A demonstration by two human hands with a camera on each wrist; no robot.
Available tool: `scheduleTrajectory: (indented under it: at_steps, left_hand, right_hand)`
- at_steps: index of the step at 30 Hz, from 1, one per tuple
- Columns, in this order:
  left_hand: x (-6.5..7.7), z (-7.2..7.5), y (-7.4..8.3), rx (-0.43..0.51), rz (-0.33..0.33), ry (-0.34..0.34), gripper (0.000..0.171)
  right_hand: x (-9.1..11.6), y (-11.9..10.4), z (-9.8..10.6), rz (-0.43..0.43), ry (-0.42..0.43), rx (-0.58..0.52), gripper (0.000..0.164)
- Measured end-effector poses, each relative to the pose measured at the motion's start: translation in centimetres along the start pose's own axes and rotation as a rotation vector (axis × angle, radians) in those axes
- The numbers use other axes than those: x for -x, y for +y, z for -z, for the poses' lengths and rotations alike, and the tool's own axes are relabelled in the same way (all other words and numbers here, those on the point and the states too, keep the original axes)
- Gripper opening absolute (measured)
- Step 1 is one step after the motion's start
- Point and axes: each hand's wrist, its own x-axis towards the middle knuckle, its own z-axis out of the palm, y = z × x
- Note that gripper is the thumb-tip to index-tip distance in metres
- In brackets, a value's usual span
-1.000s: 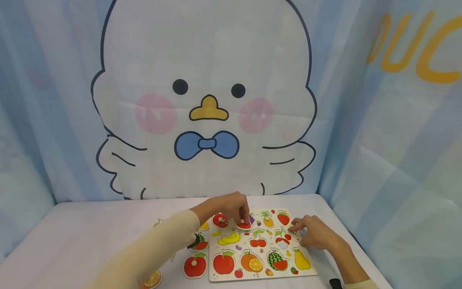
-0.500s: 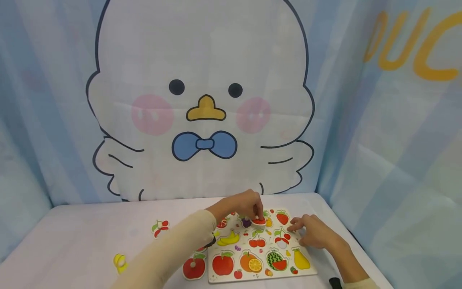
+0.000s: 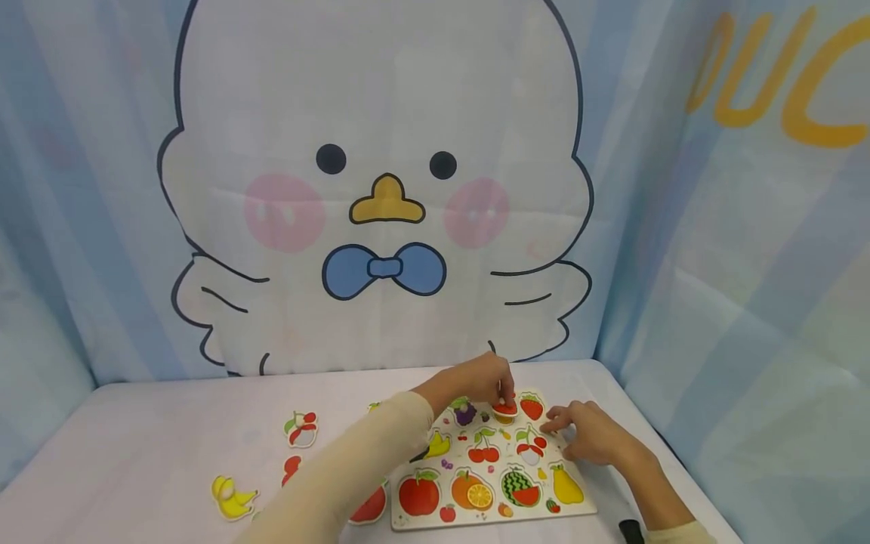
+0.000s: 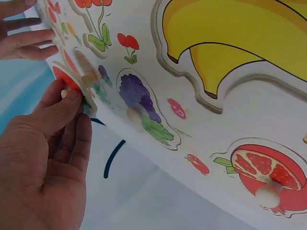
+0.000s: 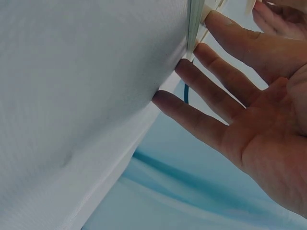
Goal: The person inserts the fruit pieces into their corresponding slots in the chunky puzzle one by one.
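A white fruit puzzle board [image 3: 445, 482] lies on the table. Above its far edge, my left hand [image 3: 482, 378] pinches a red fruit puzzle piece [image 3: 505, 410] by its small knob. That piece [image 4: 66, 75] appears tilted in the left wrist view, with some green at its lower end; the fingers hide part of it. It covers most of the pineapple picture, just left of the strawberry picture [image 3: 532, 408]. My right hand [image 3: 598, 434] rests at the board's right side, fingers extended and touching its edge. A grape piece [image 4: 136, 93] and a pomegranate piece [image 4: 259, 175] sit in their outlines.
Loose knobbed pieces lie left of the board: a cherry piece [image 3: 301, 429], a banana piece [image 3: 234, 499] and a round red piece [image 3: 370, 508] partly behind the left sleeve. A curtain with a cartoon duck [image 3: 387, 204] hangs behind the table.
My left hand has carried the red piece rightward along the board's far row, from the grape picture to the pineapple picture. The right hand has stayed at the board's edge.
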Motion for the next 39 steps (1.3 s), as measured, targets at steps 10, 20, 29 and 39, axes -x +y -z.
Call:
scheduleTrajectory:
  at_steps: [10,20,29,39]
  left_hand:
    - [-1.3,-0.4,2.0,-0.069,0.036,0.002,0.020]
    - [-2.4,-1.0,2.8,-0.132,0.079,-0.008,0.017]
    - [-3.1,-1.5,3.2,-0.216,0.062,-0.047,0.014]
    - [-3.5,-1.7,3.4,-0.204,0.057,-0.066,0.021]
  right_hand:
    - [-0.1,0.2,-0.4,0.000,0.009,-0.002,0.039]
    - [-0.2,-0.1,-0.3,-0.003,0.003,0.008,0.038]
    - [-0.2,-0.4,-0.1,0.013,0.007,0.004,0.039]
    - [0.0,0.0,0.1,0.002,0.008,0.010,0.039]
